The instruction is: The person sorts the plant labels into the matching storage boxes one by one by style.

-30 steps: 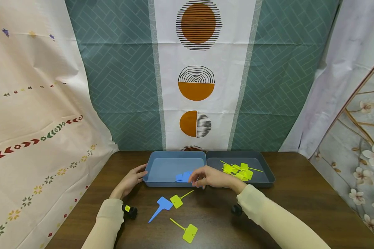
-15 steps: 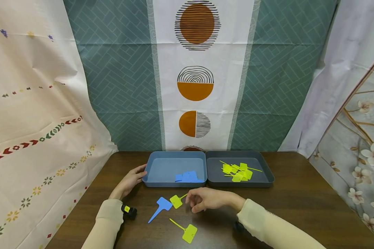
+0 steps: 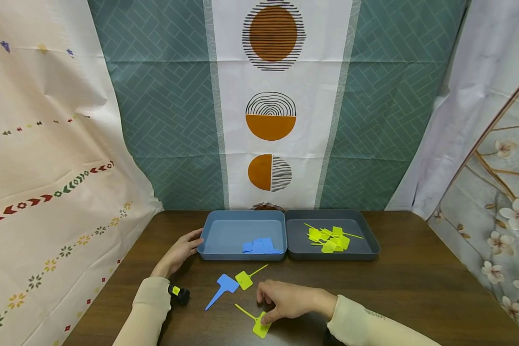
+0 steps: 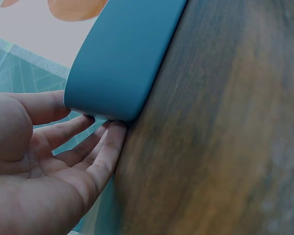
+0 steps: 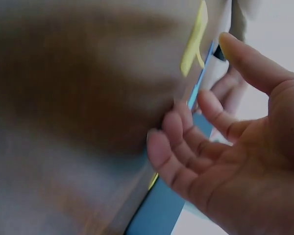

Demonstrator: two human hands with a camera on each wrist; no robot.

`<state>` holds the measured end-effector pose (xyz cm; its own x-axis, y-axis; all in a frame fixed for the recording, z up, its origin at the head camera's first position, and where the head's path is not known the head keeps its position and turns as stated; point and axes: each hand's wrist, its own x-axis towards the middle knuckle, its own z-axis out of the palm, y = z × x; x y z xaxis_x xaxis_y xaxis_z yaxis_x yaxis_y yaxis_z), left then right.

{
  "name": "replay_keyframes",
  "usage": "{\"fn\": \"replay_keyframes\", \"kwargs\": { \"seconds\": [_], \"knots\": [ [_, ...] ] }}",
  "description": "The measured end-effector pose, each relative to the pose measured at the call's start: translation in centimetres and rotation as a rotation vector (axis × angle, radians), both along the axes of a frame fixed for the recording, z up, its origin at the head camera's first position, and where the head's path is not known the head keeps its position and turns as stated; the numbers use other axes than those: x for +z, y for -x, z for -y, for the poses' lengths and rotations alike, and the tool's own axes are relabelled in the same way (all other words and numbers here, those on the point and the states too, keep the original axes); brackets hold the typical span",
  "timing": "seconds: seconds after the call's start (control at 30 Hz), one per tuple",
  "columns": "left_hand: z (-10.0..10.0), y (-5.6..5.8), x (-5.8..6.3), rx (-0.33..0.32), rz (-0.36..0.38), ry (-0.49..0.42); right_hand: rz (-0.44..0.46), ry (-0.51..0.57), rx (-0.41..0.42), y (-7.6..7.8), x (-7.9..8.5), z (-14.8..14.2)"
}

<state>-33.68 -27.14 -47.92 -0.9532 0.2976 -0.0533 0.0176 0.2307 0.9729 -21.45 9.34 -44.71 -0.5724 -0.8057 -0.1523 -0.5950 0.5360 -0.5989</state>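
Observation:
My left hand [image 3: 179, 252] touches the left end of the blue tray [image 3: 229, 235]; in the left wrist view its fingertips rest against the tray's wall [image 4: 122, 58]. My right hand [image 3: 291, 299] is low over the table, fingers loosely bent. Its thumb overlaps the head of a yellow T-shaped plant label [image 3: 259, 330] in the head view. From the right wrist, thumb and fingers stand apart, with that yellow label [image 5: 193, 41] beyond them. A second yellow label [image 3: 244, 280] and a blue label [image 3: 227, 283] lie on the table between the hands.
Several blue labels [image 3: 261, 245] lie in the blue tray. Right beside it stands a dark grey tray [image 3: 296, 240] with a heap of yellow labels [image 3: 328, 238]. Both trays stand at the back of the brown wooden table [image 3: 393, 278], before a hanging patterned cloth [image 3: 173, 120].
My right hand has drawn back from above the blue tray toward the table's front, down to the nearer yellow label. My left hand stays at the tray's end.

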Motion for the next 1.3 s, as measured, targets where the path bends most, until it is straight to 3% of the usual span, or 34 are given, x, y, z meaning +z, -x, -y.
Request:
{"fn": "replay_keyframes", "kwargs": {
  "seconds": [0.17,0.4,0.73,1.0,1.3],
  "knots": [
    [0.1,0.0,0.0,-0.006,-0.004,0.002,-0.109,-0.102,-0.062,-1.9,0.2,0.8],
    [0.0,0.0,0.1,-0.004,-0.002,0.004,-0.225,-0.136,-0.096,-2.8,-0.2,1.2],
    [0.0,-0.1,0.1,-0.004,-0.002,0.000,-0.192,-0.158,-0.153,-3.1,0.4,1.3],
    [0.0,-0.1,0.2,-0.008,-0.001,0.012,-0.222,-0.142,-0.160,-3.1,0.6,1.2],
    [0.0,-0.1,0.2,0.003,0.010,0.015,-0.150,-0.118,-0.161,-2.7,0.3,1.2]
  ]
}}
